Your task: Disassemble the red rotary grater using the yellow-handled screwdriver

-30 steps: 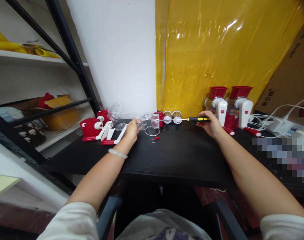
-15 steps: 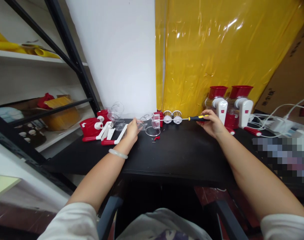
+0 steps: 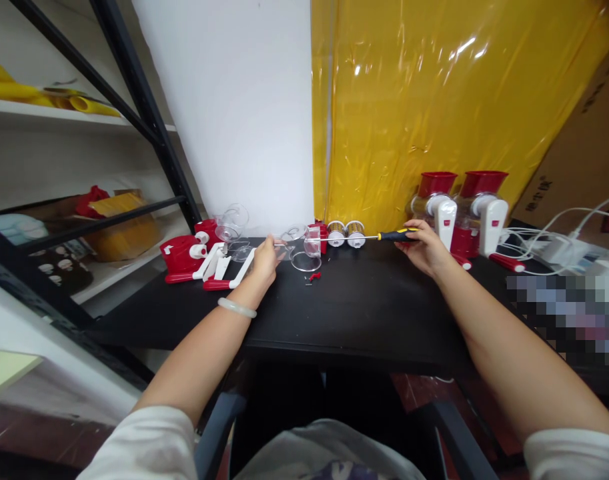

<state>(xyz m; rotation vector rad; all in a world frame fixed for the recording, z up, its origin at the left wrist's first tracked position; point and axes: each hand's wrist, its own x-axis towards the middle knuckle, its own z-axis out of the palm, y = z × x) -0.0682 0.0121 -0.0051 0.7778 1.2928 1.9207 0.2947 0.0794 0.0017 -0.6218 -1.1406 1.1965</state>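
My right hand [image 3: 425, 247] is closed on the black and yellow handle of a screwdriver [image 3: 395, 236]. The long metal shaft lies level, pointing left across a clear plastic grater housing [image 3: 305, 261]; where its tip ends I cannot make out. At the housing's left end, my left hand [image 3: 265, 259] grips the clear plastic, its fingers partly hidden. Just in front of the housing lie a small red part [image 3: 315, 275] and tiny metal pieces [image 3: 308, 285]. Two grater drums [image 3: 355, 235] stand behind the shaft, beside a red part [image 3: 321, 233].
Red grater bases [image 3: 179, 257] and white crank handles with red grips [image 3: 218, 285] lie left on the black table [image 3: 364, 307]. Two assembled rotary graters [image 3: 438, 207] stand at the right, near white cables [image 3: 527, 243]. A black-framed shelf [image 3: 157, 127] rises at the left.
Both hands and the screwdriver stay almost where they were. The view has shifted very slightly.
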